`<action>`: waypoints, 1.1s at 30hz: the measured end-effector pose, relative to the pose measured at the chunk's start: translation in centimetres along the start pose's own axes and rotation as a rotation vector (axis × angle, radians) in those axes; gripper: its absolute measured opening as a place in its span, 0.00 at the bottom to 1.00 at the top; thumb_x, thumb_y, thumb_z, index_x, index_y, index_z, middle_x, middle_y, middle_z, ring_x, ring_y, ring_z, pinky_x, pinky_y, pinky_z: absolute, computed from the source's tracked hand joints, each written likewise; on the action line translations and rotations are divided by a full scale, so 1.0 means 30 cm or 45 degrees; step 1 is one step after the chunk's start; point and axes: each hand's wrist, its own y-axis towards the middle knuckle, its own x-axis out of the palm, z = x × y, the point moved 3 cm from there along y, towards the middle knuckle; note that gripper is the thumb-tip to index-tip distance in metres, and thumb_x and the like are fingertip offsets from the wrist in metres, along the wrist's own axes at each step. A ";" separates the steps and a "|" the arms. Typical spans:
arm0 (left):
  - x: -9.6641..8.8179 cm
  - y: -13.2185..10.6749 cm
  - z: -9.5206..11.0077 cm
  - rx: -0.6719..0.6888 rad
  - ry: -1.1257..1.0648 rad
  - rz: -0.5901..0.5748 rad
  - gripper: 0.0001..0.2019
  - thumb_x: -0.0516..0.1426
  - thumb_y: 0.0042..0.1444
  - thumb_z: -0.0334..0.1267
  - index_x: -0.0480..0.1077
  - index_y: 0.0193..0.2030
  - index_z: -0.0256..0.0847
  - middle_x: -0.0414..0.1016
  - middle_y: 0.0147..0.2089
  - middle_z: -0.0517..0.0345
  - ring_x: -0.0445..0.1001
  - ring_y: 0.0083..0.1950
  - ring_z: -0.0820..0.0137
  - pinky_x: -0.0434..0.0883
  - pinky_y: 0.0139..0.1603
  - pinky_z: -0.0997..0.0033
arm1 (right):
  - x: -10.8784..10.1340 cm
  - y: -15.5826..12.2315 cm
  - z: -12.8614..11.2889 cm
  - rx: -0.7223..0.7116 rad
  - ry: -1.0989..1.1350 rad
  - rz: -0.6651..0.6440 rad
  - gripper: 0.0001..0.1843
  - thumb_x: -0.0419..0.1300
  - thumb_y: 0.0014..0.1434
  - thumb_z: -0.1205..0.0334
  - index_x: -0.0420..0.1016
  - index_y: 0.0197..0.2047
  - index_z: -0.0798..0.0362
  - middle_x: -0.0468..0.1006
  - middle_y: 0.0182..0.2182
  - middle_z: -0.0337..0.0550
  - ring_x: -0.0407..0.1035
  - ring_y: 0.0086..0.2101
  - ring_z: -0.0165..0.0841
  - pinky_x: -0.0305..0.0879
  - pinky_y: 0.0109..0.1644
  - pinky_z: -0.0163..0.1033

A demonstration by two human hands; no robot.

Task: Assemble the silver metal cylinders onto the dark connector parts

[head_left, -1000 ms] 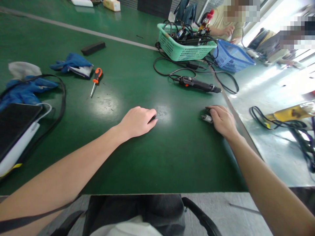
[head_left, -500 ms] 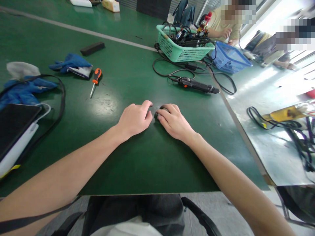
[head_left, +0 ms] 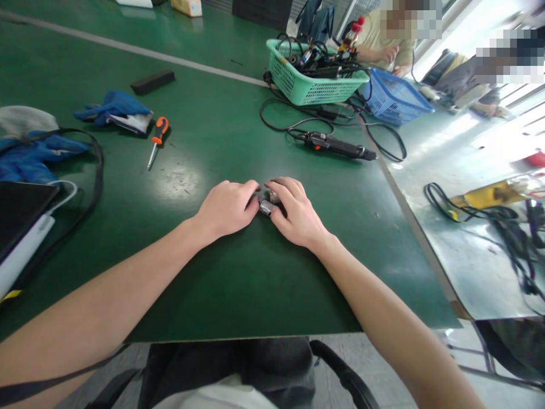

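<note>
My left hand (head_left: 227,207) rests on the green table with curled fingers, its thumb and forefinger closing at the left end of a small shiny metal cylinder (head_left: 266,207). The right end of that cylinder meets the thumb of my right hand (head_left: 296,210). Under the bent fingers of my right hand lies a second small metal piece (head_left: 272,196), partly covered. Both pieces are too small and too hidden to name more exactly. An orange-and-black screwdriver (head_left: 159,135) lies to the left, beyond my left hand. Farther right is a black electric screwdriver (head_left: 338,145) with its cable.
A green basket (head_left: 317,91) full of tools and cables stands at the back, beside a blue basket (head_left: 398,99). Blue gloves (head_left: 42,150), a dark block (head_left: 152,82) and a phone-like device (head_left: 23,218) lie left. A yellow tool (head_left: 487,196) lies right. Other people sit at the back right.
My hands have drawn slightly closer together, and my right fingers have lifted and parted. The shiny cylinder now shows between the hands, where only a dark bit showed before. The view has shifted slightly.
</note>
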 end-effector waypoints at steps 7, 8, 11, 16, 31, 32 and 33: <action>-0.005 -0.004 0.024 0.191 -0.025 -0.032 0.14 0.48 0.67 0.38 0.75 0.43 0.40 0.80 0.35 0.53 0.79 0.38 0.62 0.68 0.42 0.61 | -0.019 -0.027 0.068 0.106 0.055 0.060 0.23 0.50 0.65 0.68 0.74 0.59 0.49 0.78 0.54 0.50 0.71 0.54 0.44 0.69 0.62 0.55; -0.006 -0.005 0.027 0.212 -0.019 -0.037 0.13 0.48 0.66 0.37 0.74 0.41 0.40 0.80 0.34 0.53 0.79 0.37 0.62 0.68 0.41 0.61 | -0.021 -0.027 0.071 0.106 0.051 0.067 0.21 0.51 0.66 0.67 0.75 0.59 0.49 0.79 0.53 0.50 0.72 0.54 0.44 0.70 0.61 0.54; -0.012 -0.009 0.034 0.256 0.002 -0.042 0.10 0.51 0.64 0.39 0.72 0.37 0.40 0.79 0.33 0.54 0.77 0.35 0.63 0.67 0.40 0.62 | -0.022 -0.026 0.072 0.088 0.031 0.081 0.19 0.52 0.68 0.64 0.76 0.58 0.51 0.79 0.52 0.51 0.72 0.53 0.44 0.70 0.61 0.53; -0.013 -0.015 0.036 0.285 -0.022 -0.028 0.13 0.53 0.65 0.46 0.71 0.36 0.40 0.78 0.31 0.55 0.76 0.33 0.64 0.67 0.39 0.62 | -0.018 -0.025 0.075 0.064 0.031 0.084 0.19 0.52 0.71 0.62 0.76 0.59 0.54 0.79 0.52 0.52 0.72 0.53 0.44 0.70 0.61 0.52; -0.007 -0.019 0.030 0.311 -0.048 -0.039 0.12 0.55 0.64 0.48 0.72 0.42 0.41 0.78 0.32 0.56 0.76 0.33 0.64 0.66 0.39 0.63 | -0.013 -0.025 0.083 0.120 0.069 0.090 0.19 0.53 0.69 0.62 0.76 0.59 0.51 0.80 0.54 0.50 0.73 0.54 0.44 0.70 0.62 0.53; -0.007 -0.021 0.031 0.341 -0.058 -0.043 0.12 0.56 0.63 0.48 0.72 0.42 0.41 0.78 0.32 0.57 0.75 0.33 0.65 0.66 0.39 0.63 | -0.014 -0.025 0.083 0.118 0.067 0.091 0.19 0.54 0.69 0.62 0.76 0.59 0.51 0.80 0.53 0.51 0.73 0.54 0.44 0.70 0.61 0.53; -0.007 -0.023 0.032 0.371 -0.064 -0.047 0.12 0.57 0.62 0.48 0.72 0.42 0.41 0.78 0.32 0.57 0.75 0.32 0.65 0.66 0.39 0.63 | -0.014 -0.025 0.083 0.116 0.066 0.094 0.19 0.54 0.69 0.62 0.76 0.59 0.52 0.80 0.53 0.51 0.73 0.54 0.44 0.70 0.61 0.53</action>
